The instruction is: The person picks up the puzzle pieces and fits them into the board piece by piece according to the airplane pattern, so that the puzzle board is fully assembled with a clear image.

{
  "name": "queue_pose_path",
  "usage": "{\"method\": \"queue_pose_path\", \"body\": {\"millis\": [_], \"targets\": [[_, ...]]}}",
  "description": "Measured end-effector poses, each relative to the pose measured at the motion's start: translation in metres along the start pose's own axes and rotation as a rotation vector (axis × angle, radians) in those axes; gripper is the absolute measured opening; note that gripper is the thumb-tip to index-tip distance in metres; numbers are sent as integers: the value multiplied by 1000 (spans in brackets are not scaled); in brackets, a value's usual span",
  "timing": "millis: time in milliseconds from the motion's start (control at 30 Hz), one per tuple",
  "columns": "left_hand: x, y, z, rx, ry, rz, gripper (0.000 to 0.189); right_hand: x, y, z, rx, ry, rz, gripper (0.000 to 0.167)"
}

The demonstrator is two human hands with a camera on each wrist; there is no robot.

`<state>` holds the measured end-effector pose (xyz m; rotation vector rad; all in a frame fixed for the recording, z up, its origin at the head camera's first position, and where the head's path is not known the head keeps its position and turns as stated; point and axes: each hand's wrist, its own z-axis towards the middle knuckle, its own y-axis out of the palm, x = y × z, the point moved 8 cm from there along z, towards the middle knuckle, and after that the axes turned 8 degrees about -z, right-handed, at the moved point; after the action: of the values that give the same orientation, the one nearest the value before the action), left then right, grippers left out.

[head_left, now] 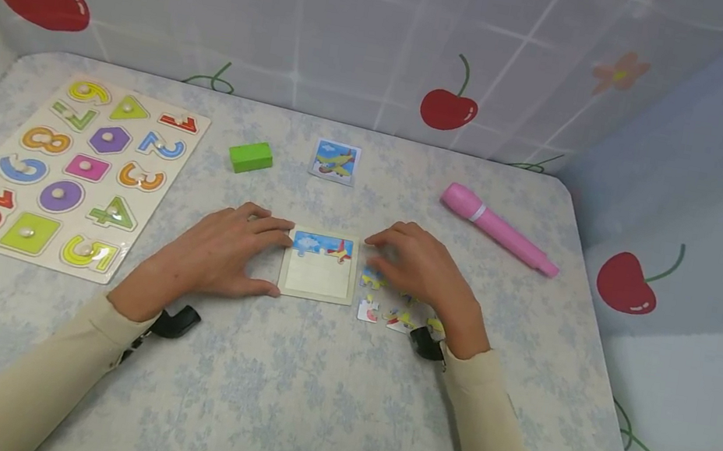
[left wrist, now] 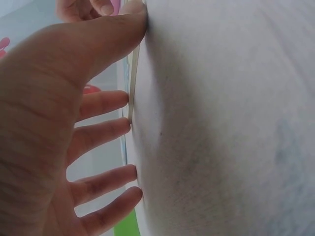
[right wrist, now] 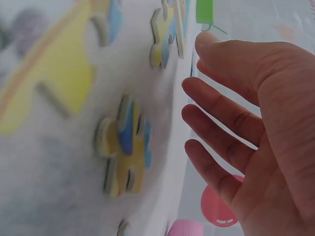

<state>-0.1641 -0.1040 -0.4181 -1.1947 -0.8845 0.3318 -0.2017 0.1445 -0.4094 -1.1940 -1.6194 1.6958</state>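
Observation:
A small square puzzle tray (head_left: pixel 319 279) lies on the table with a joined strip of blue-sky pieces (head_left: pixel 314 242) along its top and bare board below. My left hand (head_left: pixel 222 251) touches the tray's left edge with spread fingers; in the left wrist view, the thumb (left wrist: pixel 110 42) and fingertips meet the thin tray edge (left wrist: pixel 133 81). Just past the right edge hovers my right hand (head_left: pixel 422 267), fingers loosely bent and holding nothing. Loose jigsaw pieces (head_left: pixel 368 309) lie beneath and beside it, some hidden by the hand. One yellow and blue piece (right wrist: pixel 130 147) shows in the right wrist view.
A picture card of a yellow airplane (head_left: pixel 334 161) lies behind the tray, with a green block (head_left: pixel 251 157) to its left. At the left is a number and shape peg board (head_left: pixel 155 138). A pink pen-shaped tube (head_left: pixel 503 230) lies at the right. A cherry-print curtain (head_left: pixel 356 35) borders the table's back.

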Motion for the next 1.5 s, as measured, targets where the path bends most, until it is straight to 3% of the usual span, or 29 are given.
{"method": "queue_pose_path", "body": {"millis": [367, 900, 1500], "targets": [[1, 1, 0, -7, -7, 8, 78, 5, 6, -11, -27, -9, 42, 35], [0, -1, -1, -4, -10, 9, 78, 3, 9, -18, -53, -122, 121, 40], [2, 0, -1, 13, 16, 3, 77, -1, 6, -21, -44, -162, 68, 40]]}}
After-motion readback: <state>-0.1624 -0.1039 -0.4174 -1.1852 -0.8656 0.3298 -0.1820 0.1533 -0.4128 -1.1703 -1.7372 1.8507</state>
